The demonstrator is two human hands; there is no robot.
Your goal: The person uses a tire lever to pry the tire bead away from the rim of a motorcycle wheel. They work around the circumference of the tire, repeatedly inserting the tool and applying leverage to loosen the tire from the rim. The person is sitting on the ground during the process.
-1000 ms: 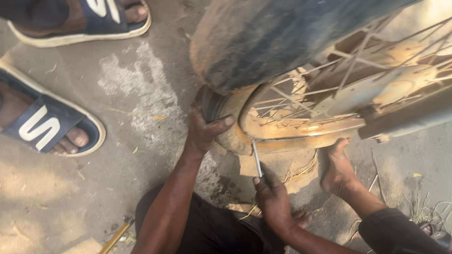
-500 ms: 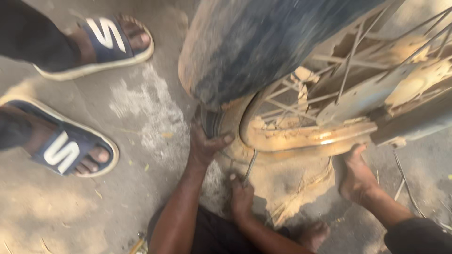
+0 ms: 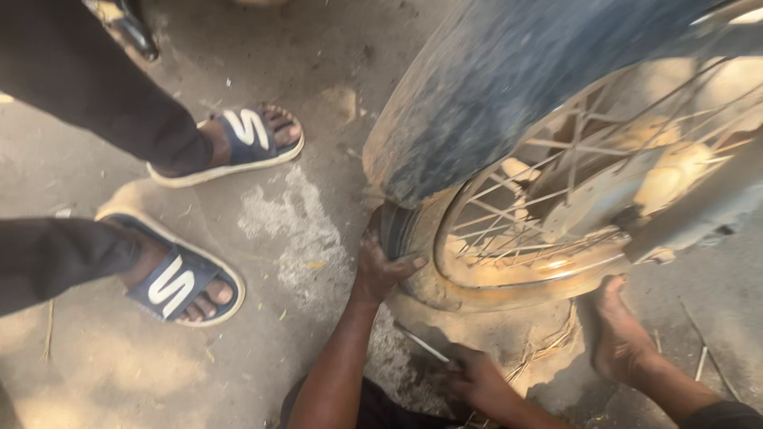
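Dusty ground [image 3: 262,342] underlies my left hand [image 3: 380,272] clasping the tyre [image 3: 399,232]; my right hand [image 3: 477,380] grips a rod [image 3: 425,347] pointing ten o'clock toward it.

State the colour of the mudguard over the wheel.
Dark blue, dusty mudguard; head view.

You're over dusty concrete ground [image 3: 302,103]. The spoked wheel [image 3: 509,254] rests on it; left of that wheel stand two sandalled feet [image 3: 238,143], with a pale scuffed patch [image 3: 294,230] between them and the wheel.
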